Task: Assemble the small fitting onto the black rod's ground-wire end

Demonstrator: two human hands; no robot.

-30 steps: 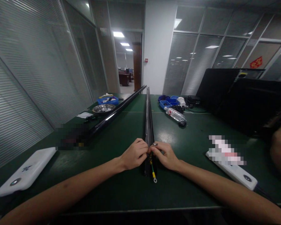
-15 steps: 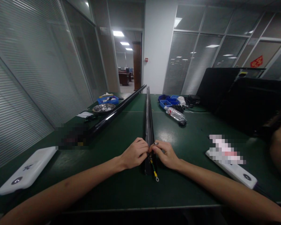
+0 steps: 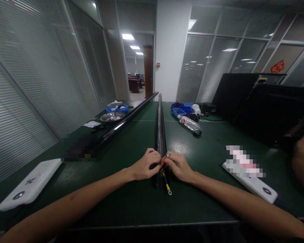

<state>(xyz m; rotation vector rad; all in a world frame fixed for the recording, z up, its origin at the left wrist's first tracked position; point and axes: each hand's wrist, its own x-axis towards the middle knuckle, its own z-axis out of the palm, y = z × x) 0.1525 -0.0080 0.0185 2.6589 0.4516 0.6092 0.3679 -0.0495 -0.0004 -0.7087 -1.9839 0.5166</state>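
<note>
A long black rail (image 3: 160, 128) lies lengthwise down the middle of the green table (image 3: 131, 199), its near end between my hands. My left hand (image 3: 145, 166) grips the rail's near end from the left with curled fingers. My right hand (image 3: 179, 166) pinches a small silver fastener (image 3: 167, 155) on top of the rail. A yellow-green wire (image 3: 165, 182) with a ring terminal (image 3: 169, 192) hangs from that spot onto the table.
A second black rail (image 3: 124, 121) runs diagonally at left. White devices lie at the near left (image 3: 27, 185) and near right (image 3: 253, 184). Farther back are a steel bowl (image 3: 112, 116), blue bins (image 3: 182, 109), a water bottle (image 3: 190, 123) and black monitors (image 3: 263, 108). Another person's hand (image 3: 302, 158) shows at the right edge.
My hands stay at the rail's end with only small finger shifts. The wire's ring terminal has swung slightly to the right.
</note>
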